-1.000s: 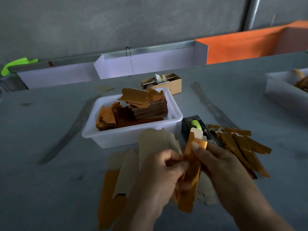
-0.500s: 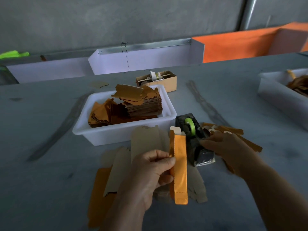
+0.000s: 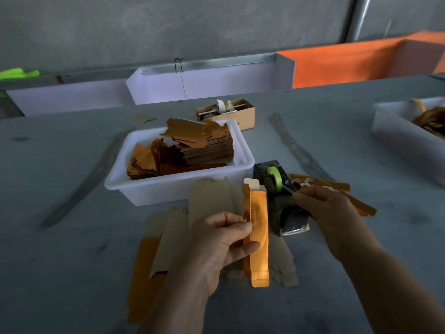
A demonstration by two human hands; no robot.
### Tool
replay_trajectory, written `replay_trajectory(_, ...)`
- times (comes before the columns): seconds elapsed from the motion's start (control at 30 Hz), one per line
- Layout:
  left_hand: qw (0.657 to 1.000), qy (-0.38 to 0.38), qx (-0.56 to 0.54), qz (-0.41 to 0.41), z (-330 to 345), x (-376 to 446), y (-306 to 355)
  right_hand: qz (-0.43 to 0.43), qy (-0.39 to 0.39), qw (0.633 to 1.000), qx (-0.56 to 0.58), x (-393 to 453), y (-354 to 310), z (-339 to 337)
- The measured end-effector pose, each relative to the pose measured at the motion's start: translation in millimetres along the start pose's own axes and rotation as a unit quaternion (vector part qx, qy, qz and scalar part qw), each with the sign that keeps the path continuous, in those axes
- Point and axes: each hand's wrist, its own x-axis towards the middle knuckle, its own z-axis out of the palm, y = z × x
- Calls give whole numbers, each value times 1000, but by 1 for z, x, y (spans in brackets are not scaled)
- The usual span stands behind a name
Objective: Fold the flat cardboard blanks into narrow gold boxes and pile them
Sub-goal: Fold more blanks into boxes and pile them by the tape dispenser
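One gold box [image 3: 258, 235], left hand [image 3: 224, 247] pinching, maybe taped

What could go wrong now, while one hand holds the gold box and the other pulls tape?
The left hand only pinches the folded gold box at one edge, so it may spring open or slip. The right hand pulls at the tape dispenser; the strip could stick to loose blanks underneath.
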Motion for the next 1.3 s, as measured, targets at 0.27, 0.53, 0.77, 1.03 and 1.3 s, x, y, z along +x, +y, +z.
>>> replay_trajectory(0.27,1000,-7,-8,-4,-1,0,-1,-117,92,966,-209,-20,11,4)
replay_trajectory(0.53,1000,-14,-7,-9,-1,0,0,-134,124,960,-214,-25,26,11)
replay_trajectory(0.77,1000,-14,-15,-17,0,0,1,-193,122,885,-407,-16,12,10)
replay_trajectory(1.03,999,-18,-24,-23,-3,0,2,-198,116,886,-402,-15,17,9)
replay_trajectory(1.3,1000,-11,-18,-4,-1,2,-1,-127,21,992,4,-56,11,-8)
